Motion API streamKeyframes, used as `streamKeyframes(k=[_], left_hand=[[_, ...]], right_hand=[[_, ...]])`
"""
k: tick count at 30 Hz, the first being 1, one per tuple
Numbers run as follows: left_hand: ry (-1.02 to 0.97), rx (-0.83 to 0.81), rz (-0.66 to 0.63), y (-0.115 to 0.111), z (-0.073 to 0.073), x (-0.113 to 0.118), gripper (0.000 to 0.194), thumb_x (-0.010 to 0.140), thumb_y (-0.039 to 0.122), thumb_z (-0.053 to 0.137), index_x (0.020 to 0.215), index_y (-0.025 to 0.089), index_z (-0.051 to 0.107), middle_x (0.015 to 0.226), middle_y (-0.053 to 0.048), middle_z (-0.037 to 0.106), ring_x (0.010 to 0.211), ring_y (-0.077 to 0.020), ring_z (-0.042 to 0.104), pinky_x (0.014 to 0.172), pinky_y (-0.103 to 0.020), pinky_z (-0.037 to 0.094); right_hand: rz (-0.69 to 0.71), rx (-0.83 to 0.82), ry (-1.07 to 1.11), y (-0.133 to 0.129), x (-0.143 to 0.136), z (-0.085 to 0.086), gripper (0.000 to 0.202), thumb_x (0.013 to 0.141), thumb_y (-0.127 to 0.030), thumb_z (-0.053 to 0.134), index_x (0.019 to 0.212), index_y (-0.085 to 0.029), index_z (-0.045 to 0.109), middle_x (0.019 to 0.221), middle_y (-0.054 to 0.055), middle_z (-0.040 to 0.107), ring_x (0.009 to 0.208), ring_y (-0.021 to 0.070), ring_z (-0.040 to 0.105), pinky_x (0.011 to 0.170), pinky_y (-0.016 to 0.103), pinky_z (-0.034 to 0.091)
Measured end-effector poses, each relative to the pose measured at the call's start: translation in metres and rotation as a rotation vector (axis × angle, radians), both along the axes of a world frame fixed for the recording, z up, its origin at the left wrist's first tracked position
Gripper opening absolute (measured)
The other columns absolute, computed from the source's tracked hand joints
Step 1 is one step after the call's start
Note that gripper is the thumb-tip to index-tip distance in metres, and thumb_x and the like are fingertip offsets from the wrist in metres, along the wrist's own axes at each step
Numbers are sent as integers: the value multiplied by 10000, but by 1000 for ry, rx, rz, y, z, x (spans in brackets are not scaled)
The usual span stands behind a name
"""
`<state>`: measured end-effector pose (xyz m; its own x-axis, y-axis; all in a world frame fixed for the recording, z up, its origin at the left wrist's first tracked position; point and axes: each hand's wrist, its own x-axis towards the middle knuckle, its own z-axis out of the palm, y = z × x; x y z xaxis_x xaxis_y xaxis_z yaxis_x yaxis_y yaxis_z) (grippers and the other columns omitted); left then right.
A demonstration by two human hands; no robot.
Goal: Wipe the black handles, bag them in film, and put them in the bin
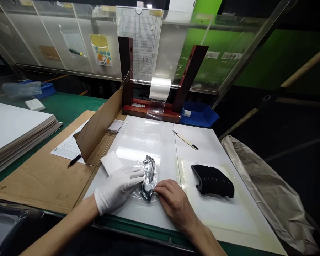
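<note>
A glossy black, hook-shaped curved plastic part [150,170] lies on the white work surface with crinkled clear film [135,193] around it. My left hand [118,186], in a white glove, rests with stretched fingers over the film and the part's left edge. Bare and ungloved, my right hand [174,201] has its thumb and forefinger closed at the part's lower right end. Whether they grip the part itself or only its film is hard to see. A white foam sheet [111,162] sits just behind the gloved hand.
To the right lies a black plastic housing [213,181], with a slim cutter [185,139] behind it. At the back, a dark red stand carries a film roll [160,89]. A cardboard divider [104,124], a pen [74,160] and stacked sheets [18,131] are on the left.
</note>
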<state>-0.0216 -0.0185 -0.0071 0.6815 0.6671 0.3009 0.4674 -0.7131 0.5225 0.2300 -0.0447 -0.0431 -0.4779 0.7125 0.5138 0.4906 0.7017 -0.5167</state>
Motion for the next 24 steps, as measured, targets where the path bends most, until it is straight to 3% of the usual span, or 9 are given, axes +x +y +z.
streamKeyframes(k=[3,6,8,11,14,17,21,24], left_hand=[[47,27,17,-15,6,-3,220,1007,257,501,917,207,695,929,-67,713,954,-222,661,943,-410,531],[73,27,114,-18,14,12,250,1022,267,456,940,210,685,938,-59,714,938,-214,667,939,-396,537],[80,-11,242,-12,13,32,272,1033,278,414,1163,217,644,1166,-80,694,1120,-228,632,1025,-401,507],[115,-78,391,1,-2,62,458,1008,229,407,1463,196,443,1511,-126,497,1416,-293,430,1169,-497,385],[162,-138,439,10,-22,78,576,963,192,426,1534,169,358,1632,-125,313,1516,-362,226,1219,-594,260],[174,-173,446,15,-30,82,610,970,235,420,1565,176,300,1654,-116,256,1535,-361,149,1237,-611,193],[175,-171,426,8,-19,80,633,949,186,427,1569,177,303,1655,-125,240,1536,-359,141,1234,-639,161],[179,-160,391,-29,-12,64,622,936,197,461,1549,164,364,1645,-134,262,1523,-379,183,1227,-626,214]], right_hand=[[-49,-16,-8,-6,2,7,238,926,-68,521,1051,-229,644,932,34,706,874,192,644,752,356,549],[-203,-51,9,5,-4,14,223,965,-129,498,1100,-228,645,1006,50,719,956,198,664,815,365,564],[-316,-76,4,20,-14,10,294,991,-155,451,1221,-208,626,1156,84,712,1114,221,648,933,407,553],[-386,-115,-57,43,-32,-8,462,987,-104,322,1397,-128,534,1372,147,620,1360,272,510,1109,506,445],[-367,-162,-142,55,-40,-28,558,959,-61,273,1501,-85,406,1491,177,502,1471,302,355,1176,565,340],[-331,-192,-202,56,-37,-35,607,967,-78,300,1570,-141,273,1588,137,371,1524,294,217,1208,578,267],[-269,-175,-246,54,-32,-26,707,922,-17,283,1597,-185,157,1632,103,281,1541,265,147,1208,583,263],[-196,-138,-262,57,-31,-19,696,893,4,294,1551,-224,315,1558,63,439,1501,244,292,1197,589,301]])
